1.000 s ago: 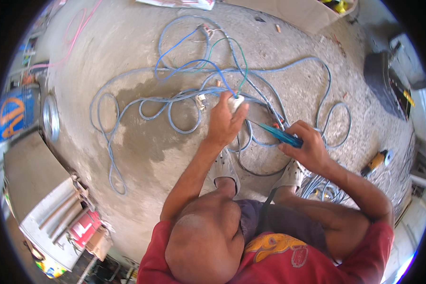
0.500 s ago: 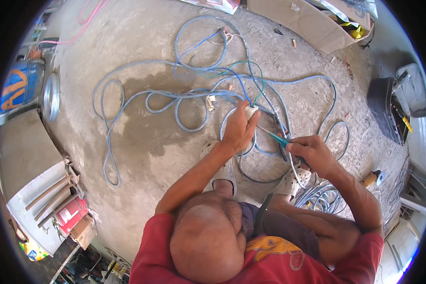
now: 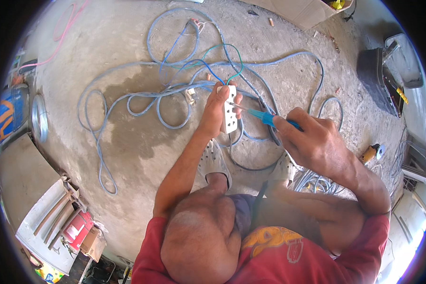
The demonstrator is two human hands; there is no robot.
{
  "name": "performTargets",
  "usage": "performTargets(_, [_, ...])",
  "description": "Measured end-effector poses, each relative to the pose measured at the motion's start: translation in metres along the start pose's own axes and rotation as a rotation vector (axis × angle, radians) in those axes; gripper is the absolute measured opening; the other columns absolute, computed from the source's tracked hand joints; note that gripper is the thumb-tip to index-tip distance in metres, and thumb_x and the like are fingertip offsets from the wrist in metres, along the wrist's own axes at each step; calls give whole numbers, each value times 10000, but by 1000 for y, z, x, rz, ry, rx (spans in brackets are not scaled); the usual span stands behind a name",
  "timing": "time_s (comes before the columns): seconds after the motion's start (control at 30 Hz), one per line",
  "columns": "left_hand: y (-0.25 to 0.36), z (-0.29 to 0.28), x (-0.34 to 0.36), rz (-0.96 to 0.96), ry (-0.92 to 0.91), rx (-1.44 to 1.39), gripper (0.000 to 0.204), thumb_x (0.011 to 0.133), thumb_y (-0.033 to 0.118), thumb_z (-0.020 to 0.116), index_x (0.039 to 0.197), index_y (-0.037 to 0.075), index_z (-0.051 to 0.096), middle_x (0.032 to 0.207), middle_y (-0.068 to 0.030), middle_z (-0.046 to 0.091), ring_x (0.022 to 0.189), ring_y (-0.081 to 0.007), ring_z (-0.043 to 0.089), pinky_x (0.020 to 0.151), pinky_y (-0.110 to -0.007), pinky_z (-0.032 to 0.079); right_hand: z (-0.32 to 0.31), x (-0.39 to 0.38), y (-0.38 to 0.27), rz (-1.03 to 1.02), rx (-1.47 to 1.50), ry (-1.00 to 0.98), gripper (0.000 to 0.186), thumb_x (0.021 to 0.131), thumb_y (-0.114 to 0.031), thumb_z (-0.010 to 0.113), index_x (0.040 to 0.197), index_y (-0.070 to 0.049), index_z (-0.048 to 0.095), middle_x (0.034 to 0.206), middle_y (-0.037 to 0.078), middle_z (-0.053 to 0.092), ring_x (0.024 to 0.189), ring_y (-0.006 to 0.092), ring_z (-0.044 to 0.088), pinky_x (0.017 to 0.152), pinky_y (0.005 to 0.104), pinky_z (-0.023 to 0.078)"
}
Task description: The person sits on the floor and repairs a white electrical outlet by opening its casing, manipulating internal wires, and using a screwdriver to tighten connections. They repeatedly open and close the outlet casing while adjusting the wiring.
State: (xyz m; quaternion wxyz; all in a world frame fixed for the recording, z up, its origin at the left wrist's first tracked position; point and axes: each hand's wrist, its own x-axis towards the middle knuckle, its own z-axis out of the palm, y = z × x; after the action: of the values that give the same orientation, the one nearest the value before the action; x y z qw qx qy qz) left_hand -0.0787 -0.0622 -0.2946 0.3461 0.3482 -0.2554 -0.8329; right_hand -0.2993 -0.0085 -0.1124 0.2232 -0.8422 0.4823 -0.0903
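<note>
My left hand (image 3: 216, 108) is closed round a white power strip (image 3: 229, 119), its socket face turned up. From the strip's far end come a blue wire (image 3: 213, 72) and a green wire (image 3: 242, 65); a dark cable (image 3: 234, 159) hangs from its near end. In my right hand (image 3: 309, 137) is a screwdriver (image 3: 265, 116) with a blue translucent handle. Its metal shaft points left, and the tip is at the middle of the strip's face; whether it sits in a screw is too small to tell.
Long loops of blue-grey cable (image 3: 121, 94) cover the concrete floor ahead. An angle grinder (image 3: 371, 154) and a cable coil (image 3: 319, 182) lie right. A black toolbox (image 3: 375, 80) stands far right, a cardboard box (image 3: 293, 12) at the back, a wire coil (image 3: 39, 118) at left.
The strip has turned so its socket face shows. My right hand has risen, bringing the screwdriver's tip onto the strip. The whole view has shifted slightly.
</note>
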Motion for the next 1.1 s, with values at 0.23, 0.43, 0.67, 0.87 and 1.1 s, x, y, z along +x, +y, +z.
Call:
performTargets(0.23, [-7, -2, -7, -4, 15, 39, 423, 979, 462, 510, 1164, 85, 462, 804, -61, 534, 602, -119, 523, 510, -280, 460, 19, -2, 8, 287, 418, 174, 195, 775, -69, 705, 963, -16, 706, 729, 111, 638, 618, 269, 665, 566, 346, 531])
performTargets(0.43, [-26, -9, -13, -64, 73, 137, 423, 979, 463, 520, 1182, 96, 464, 858, -59, 553, 609, -114, 524, 525, -265, 457, 31, -10, 24, 720, 652, -19, 196, 816, -135, 691, 958, 0, 706, 795, 155, 683, 646, 308, 670, 627, 374, 533])
performTargets(0.67, [-27, -9, -9, -170, 27, -21, 505, 981, 558, 455, 1200, 103, 472, 870, -40, 532, 653, -116, 516, 571, -281, 457, 30, -17, 17, 208, 73, -73, 170, 840, -131, 672, 952, -8, 705, 820, 160, 689, 616, 339, 664, 583, 407, 548])
performTargets(0.87, [-23, -13, -7, -64, 3, 36, 430, 1005, 506, 442, 1170, 111, 481, 856, -33, 540, 627, -99, 512, 539, -256, 449, 40, -19, 16, 395, 397, 75, 197, 852, -136, 654, 995, -19, 721, 781, 197, 690, 666, 328, 692, 573, 407, 538])
performTargets(1.1, [-27, -8, -12, 29, 24, 144, 401, 997, 478, 477, 1155, 110, 486, 851, -25, 533, 618, -89, 506, 526, -236, 426, 45, -25, 24, 854, 820, -103, 319, 882, -241, 628, 1065, 6, 714, 681, 120, 644, 611, 164, 618, 584, 317, 472])
